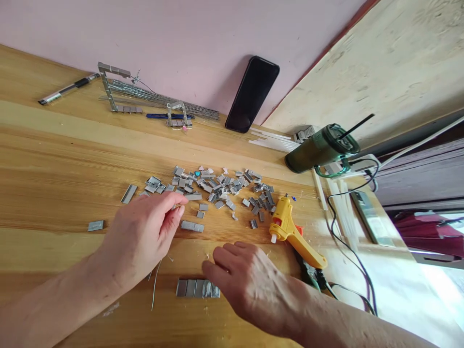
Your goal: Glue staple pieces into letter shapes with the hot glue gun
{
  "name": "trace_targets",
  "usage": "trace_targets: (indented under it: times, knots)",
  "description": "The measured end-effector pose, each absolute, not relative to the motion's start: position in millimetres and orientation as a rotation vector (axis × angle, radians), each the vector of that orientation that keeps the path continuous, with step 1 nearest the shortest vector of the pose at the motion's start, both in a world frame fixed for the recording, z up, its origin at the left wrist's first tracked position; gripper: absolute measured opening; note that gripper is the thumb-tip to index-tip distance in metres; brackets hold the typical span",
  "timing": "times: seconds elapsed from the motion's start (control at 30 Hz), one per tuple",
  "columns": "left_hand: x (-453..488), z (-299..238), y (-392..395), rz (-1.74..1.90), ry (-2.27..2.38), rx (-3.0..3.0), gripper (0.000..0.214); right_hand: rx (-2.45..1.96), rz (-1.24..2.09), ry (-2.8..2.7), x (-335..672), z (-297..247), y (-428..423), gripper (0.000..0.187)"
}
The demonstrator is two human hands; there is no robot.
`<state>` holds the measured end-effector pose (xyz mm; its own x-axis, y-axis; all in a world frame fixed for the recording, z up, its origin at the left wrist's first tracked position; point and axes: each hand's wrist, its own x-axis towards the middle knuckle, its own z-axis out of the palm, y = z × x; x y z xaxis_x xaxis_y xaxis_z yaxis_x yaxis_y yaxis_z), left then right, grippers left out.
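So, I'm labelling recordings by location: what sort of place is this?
Probably a home craft corner: a yellow glue gun and scattered small metal pieces lie on a wooden table, with a green mug on it too.

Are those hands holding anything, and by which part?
Cannot be told: the left hand and the right hand both curl near silver rectangular metal pieces; neither grip shows clearly.

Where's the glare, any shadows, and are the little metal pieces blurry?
Head view: bright glare washes out the table at lower right; head view: the phone casts a soft shadow on the wall; head view: the metal pieces look fairly sharp.
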<state>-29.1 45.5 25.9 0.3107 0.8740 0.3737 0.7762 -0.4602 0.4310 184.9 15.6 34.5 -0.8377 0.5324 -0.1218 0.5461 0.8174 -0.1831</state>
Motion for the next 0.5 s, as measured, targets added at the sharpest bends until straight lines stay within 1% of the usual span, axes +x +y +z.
trace_targets:
  times: [0.07, 0.13, 0.23, 0.37, 0.5]
  knots:
    - [-34, 32, 49, 0.747, 1.593, 2.405, 0.024, 0.887, -0.305, 2.926, 186, 34, 15, 0.019]
    - [-40, 36, 52, 0.606, 1.627, 2.479, 0.030, 1.059, -0.165, 2.881, 189, 36, 16, 0.024]
    - [-53, 35, 54, 0.342, 1.602, 2.599, 0.031, 1.338, -0.003, 2.817, 195, 42, 17, 0.025]
    - [-62, 31, 51, -0.003, 1.467, 2.648, 0.032, 1.571, -0.209, 2.854, 199, 49, 5, 0.023]
    - [-56, 37, 48, -0.281, 1.404, 2.484, 0.017, 1.685, -0.400, 2.857, 203, 45, -13, 0.020]
